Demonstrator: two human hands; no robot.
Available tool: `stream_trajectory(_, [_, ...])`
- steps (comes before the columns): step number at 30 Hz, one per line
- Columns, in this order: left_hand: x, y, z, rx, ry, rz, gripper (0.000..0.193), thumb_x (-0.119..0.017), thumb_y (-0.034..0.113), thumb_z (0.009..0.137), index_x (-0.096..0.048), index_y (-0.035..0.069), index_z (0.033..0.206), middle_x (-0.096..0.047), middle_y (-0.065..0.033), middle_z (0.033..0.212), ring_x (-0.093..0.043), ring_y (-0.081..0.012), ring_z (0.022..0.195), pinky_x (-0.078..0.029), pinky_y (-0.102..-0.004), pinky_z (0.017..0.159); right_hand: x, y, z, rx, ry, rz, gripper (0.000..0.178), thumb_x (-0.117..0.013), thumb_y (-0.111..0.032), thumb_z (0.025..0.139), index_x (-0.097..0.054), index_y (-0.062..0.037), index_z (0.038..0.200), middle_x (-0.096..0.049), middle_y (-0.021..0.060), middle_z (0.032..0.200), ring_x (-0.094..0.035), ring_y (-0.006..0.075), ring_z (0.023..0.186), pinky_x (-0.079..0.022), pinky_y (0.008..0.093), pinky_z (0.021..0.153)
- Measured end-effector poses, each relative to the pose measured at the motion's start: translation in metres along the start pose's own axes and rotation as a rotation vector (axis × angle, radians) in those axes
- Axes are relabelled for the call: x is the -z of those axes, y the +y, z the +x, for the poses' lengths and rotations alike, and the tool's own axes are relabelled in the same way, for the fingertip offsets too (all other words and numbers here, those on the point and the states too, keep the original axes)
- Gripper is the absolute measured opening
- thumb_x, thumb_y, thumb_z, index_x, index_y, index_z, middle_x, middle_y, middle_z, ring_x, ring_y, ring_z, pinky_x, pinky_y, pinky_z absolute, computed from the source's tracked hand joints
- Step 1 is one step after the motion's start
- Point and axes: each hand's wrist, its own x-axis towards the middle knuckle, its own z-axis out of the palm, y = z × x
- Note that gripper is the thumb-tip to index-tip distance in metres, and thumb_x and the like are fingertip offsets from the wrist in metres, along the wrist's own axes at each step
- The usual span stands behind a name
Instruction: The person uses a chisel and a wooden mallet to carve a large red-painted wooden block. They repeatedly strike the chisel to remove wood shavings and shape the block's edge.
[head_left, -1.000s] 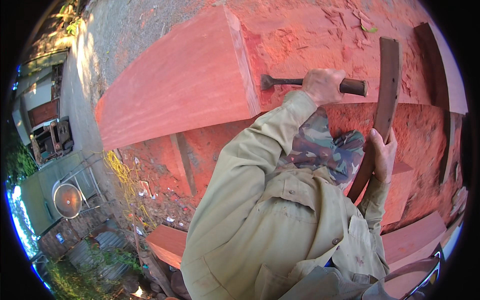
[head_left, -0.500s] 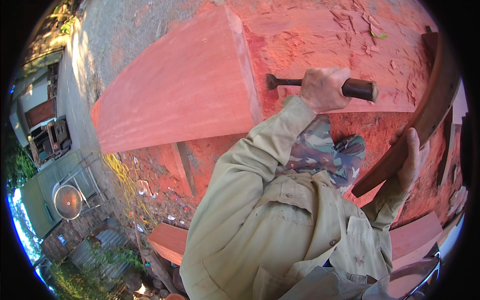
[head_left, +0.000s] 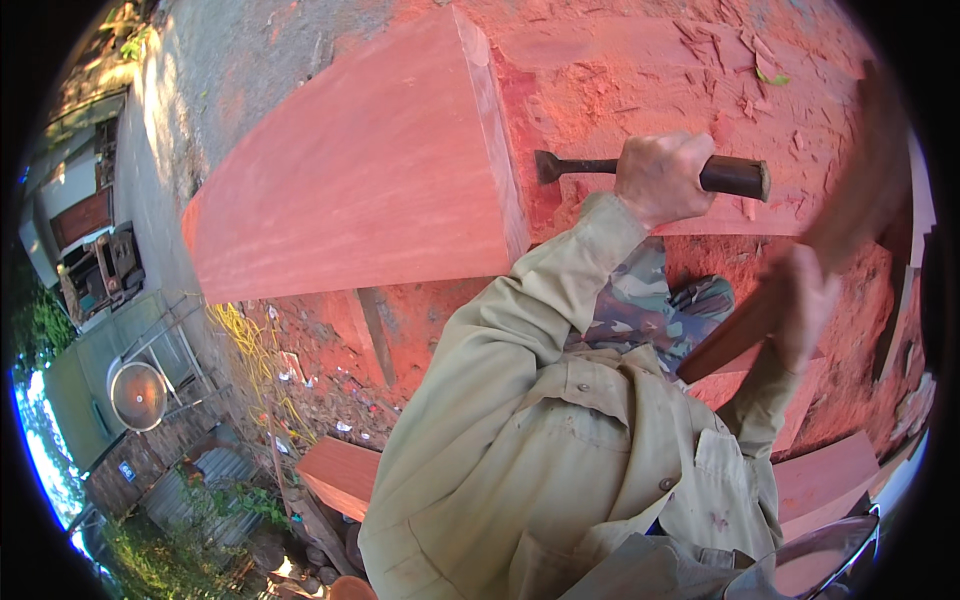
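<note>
My left hand (head_left: 665, 178) is closed around a chisel (head_left: 588, 167) with a dark shaft and a brown wooden handle. Its flared blade lies at the shoulder where the raised part of a big reddish timber (head_left: 350, 170) drops to a lower, rough-cut face (head_left: 640, 100). On the right, my right hand (head_left: 805, 305) grips a long dark-brown wooden club (head_left: 860, 200), both smeared by motion. The club is tilted, its upper part to the right of the chisel's butt end and apart from it.
Wood chips (head_left: 700, 45) and red sawdust cover the lower face. Beside the timber lie a yellow cord (head_left: 245, 345) and a squared wood block (head_left: 340, 475). Another reddish beam (head_left: 825, 475) is at lower right. A round-dished metal object (head_left: 138, 397) stands far left.
My right hand and the club have swung a little to the left and blurred. My left hand with the chisel has shifted slightly right.
</note>
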Motion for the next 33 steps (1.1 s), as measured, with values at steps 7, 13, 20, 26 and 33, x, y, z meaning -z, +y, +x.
stream_trajectory(7, [-0.009,-0.002,0.001,-0.019,0.0,0.033,0.021,-0.078,0.024,0.074,-0.061,0.013,0.076,-0.066,-0.0092,0.069,-0.07,-0.0318,0.062,-0.055,-0.0455,0.054,0.016,0.009,0.014,0.02,-0.066,-0.061,0.035,-0.079,-0.023,0.095,-0.064,-0.0006,0.116,-0.067,0.0056,0.089,-0.064,0.0123,0.076,-0.053,0.0288,0.067])
stream_trajectory(13, [-0.008,-0.003,-0.003,-0.02,-0.008,0.056,0.021,-0.079,0.024,0.074,-0.062,0.013,0.077,-0.066,-0.0087,0.07,-0.07,-0.0319,0.062,-0.054,-0.0455,0.054,0.011,0.015,0.013,0.164,-0.169,-0.04,0.033,-0.076,-0.025,0.098,-0.065,-0.0007,0.119,-0.068,0.006,0.092,-0.063,0.0124,0.077,-0.052,0.0291,0.067])
stream_trajectory(20, [-0.01,-0.006,-0.002,-0.014,-0.018,0.066,0.02,-0.079,0.025,0.073,-0.063,0.013,0.078,-0.066,-0.0091,0.07,-0.071,-0.0314,0.064,-0.055,-0.0447,0.055,0.019,0.017,0.019,0.074,-0.013,0.071,0.034,-0.079,-0.022,0.093,-0.066,-0.0006,0.116,-0.066,0.0049,0.084,-0.063,0.013,0.07,-0.052,0.0299,0.063])
stream_trajectory(26, [0.002,-0.013,-0.007,-0.015,-0.056,0.098,0.019,-0.079,0.024,0.075,-0.065,0.012,0.079,-0.068,-0.0097,0.071,-0.071,-0.0316,0.065,-0.056,-0.0445,0.057,-0.004,0.027,0.016,0.084,-0.305,-0.059,0.046,-0.082,-0.023,0.093,-0.063,0.0023,0.127,-0.065,0.0025,0.093,-0.058,0.0097,0.077,-0.05,0.0281,0.068])
stream_trajectory(33, [0.02,0.029,0.002,0.24,-0.139,0.146,0.021,-0.079,0.024,0.077,-0.065,0.01,0.082,-0.07,-0.0142,0.073,-0.073,-0.0376,0.067,-0.059,-0.0503,0.062,0.017,0.049,0.012,0.047,-0.177,0.062,0.041,-0.077,-0.025,0.096,-0.064,0.0015,0.124,-0.067,0.004,0.09,-0.063,0.0124,0.074,-0.051,0.0284,0.067])
